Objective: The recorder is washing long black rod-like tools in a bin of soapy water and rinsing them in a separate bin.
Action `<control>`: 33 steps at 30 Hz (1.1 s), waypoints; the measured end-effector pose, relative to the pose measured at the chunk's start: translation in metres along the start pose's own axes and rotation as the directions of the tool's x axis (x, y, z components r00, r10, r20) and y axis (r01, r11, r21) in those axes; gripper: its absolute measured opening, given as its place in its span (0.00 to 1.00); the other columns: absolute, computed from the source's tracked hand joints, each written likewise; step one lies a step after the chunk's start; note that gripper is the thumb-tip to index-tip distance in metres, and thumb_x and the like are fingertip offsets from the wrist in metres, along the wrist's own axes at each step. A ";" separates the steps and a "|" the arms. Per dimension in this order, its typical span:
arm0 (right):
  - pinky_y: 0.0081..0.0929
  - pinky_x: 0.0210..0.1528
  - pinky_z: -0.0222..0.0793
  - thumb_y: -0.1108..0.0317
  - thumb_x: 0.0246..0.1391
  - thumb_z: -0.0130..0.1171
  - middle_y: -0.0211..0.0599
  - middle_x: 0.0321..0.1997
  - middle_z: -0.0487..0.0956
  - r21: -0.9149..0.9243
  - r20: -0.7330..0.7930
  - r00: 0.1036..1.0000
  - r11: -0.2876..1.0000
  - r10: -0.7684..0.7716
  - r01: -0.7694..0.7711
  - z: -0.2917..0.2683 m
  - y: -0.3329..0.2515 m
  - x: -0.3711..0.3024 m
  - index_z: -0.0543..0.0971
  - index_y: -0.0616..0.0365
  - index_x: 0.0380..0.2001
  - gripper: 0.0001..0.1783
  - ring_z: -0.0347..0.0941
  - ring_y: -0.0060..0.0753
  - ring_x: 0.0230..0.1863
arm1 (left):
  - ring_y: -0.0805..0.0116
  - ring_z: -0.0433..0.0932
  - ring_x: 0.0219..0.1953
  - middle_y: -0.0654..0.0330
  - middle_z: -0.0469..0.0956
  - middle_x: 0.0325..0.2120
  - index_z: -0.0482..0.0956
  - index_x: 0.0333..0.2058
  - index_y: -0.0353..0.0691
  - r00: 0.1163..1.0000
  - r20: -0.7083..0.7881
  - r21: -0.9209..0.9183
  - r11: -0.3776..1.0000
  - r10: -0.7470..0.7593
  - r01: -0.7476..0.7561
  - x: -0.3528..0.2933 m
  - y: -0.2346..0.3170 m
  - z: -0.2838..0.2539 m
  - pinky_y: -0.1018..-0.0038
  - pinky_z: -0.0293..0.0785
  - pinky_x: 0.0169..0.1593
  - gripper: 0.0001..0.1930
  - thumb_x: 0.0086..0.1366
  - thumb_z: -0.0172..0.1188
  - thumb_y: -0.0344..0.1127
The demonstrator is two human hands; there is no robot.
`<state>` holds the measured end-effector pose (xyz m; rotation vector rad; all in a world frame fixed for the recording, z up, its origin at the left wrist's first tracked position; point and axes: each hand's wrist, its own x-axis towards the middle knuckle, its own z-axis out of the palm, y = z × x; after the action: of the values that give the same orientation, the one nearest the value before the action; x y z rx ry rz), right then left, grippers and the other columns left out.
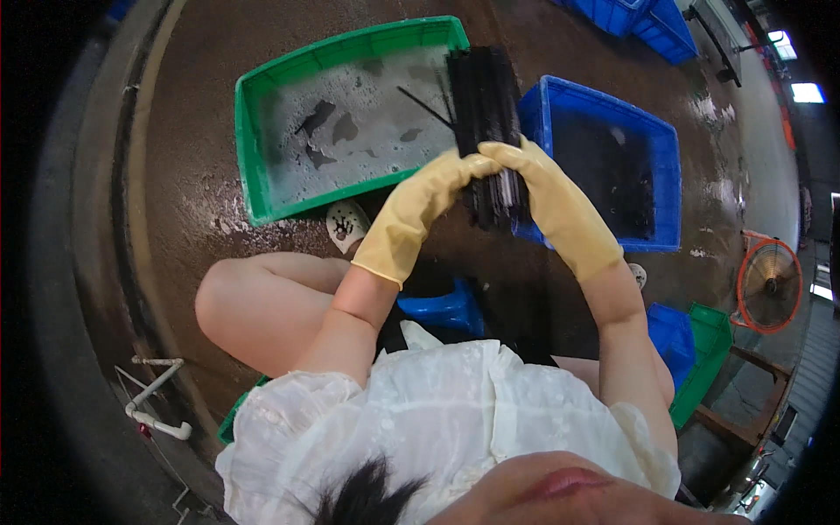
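Between my gloved hands is a thick bundle of long, thin black strips (486, 96), blurred by motion, so their exact kind is unclear. My left hand (455, 173) and my right hand (516, 162), both in pale yellow rubber gloves, are closed around its lower part, thumbs meeting in front. One loose strip (425, 107) sticks out to the left. The bundle hangs over the gap between a green tub (350, 191) of foamy water, where dark pieces float, and a blue tub (612, 243) holding dark water.
Blue crates (621, 13) stand at the far right. Near my right side are a blue bin (672, 341), a green bin (704, 359) and an orange-rimmed fan (769, 285). A blue plastic piece (444, 308) lies between my legs. White pipes (157, 394) run at the left. The brown floor (188, 131) is wet.
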<state>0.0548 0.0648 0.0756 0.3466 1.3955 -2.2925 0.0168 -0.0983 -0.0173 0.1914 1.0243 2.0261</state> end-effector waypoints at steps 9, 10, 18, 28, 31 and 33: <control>0.35 0.63 0.67 0.54 0.57 0.67 0.47 0.58 0.78 -0.219 -0.198 0.980 0.976 -0.030 -0.015 0.029 0.044 0.133 0.72 0.65 0.62 0.35 0.74 0.38 0.59 | 0.65 0.81 0.42 0.55 0.85 0.40 0.85 0.47 0.35 0.728 -0.586 0.554 0.831 0.354 0.042 -0.005 0.011 -0.164 0.68 0.75 0.50 0.19 0.60 0.68 0.39; 0.36 0.67 0.63 0.50 0.58 0.65 0.51 0.62 0.74 -0.459 -0.254 0.962 0.888 -0.098 -0.031 0.015 0.042 0.126 0.70 0.67 0.63 0.38 0.69 0.41 0.65 | 0.61 0.80 0.44 0.52 0.84 0.42 0.82 0.51 0.35 0.657 -0.712 0.573 0.746 0.247 0.340 0.002 0.023 -0.134 0.65 0.74 0.51 0.25 0.57 0.70 0.42; 0.29 0.60 0.72 0.57 0.62 0.60 0.41 0.49 0.85 -0.699 -0.160 0.844 0.663 -0.511 0.269 -0.111 0.006 0.023 0.83 0.61 0.48 0.20 0.79 0.33 0.55 | 0.53 0.77 0.56 0.42 0.75 0.56 0.69 0.61 0.29 0.500 -0.511 0.846 0.514 0.700 0.146 0.034 0.045 0.001 0.64 0.72 0.61 0.32 0.60 0.67 0.35; 0.41 0.71 0.63 0.35 0.48 0.68 0.54 0.68 0.71 -0.463 -0.872 0.475 0.510 -0.116 -0.725 -0.285 0.036 -0.039 0.72 0.65 0.64 0.51 0.66 0.50 0.71 | 0.51 0.67 0.68 0.43 0.67 0.66 0.65 0.68 0.35 0.729 -0.612 0.443 0.631 -0.306 0.637 0.120 -0.080 0.169 0.65 0.66 0.67 0.44 0.59 0.71 0.50; 0.42 0.71 0.63 0.29 0.44 0.68 0.53 0.71 0.69 -0.325 -0.939 0.340 0.447 -0.049 -0.833 -0.295 0.015 -0.042 0.71 0.61 0.66 0.56 0.64 0.50 0.72 | 0.52 0.68 0.68 0.43 0.70 0.65 0.66 0.67 0.34 0.779 -0.463 0.772 0.239 -0.422 0.589 0.152 -0.110 0.150 0.66 0.65 0.68 0.43 0.59 0.71 0.51; 0.44 0.70 0.64 0.28 0.41 0.69 0.54 0.70 0.69 -0.379 -0.917 0.398 0.372 -0.028 -0.847 -0.299 0.009 -0.042 0.71 0.62 0.66 0.58 0.65 0.50 0.72 | 0.52 0.68 0.68 0.43 0.71 0.64 0.68 0.66 0.33 0.861 -0.277 0.958 -0.193 -0.426 0.213 0.173 -0.132 0.140 0.67 0.65 0.68 0.43 0.59 0.72 0.52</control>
<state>0.0923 0.3365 -0.0517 1.4220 2.2139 -0.5753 0.0521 0.1542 -0.0591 0.7667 2.0731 0.2487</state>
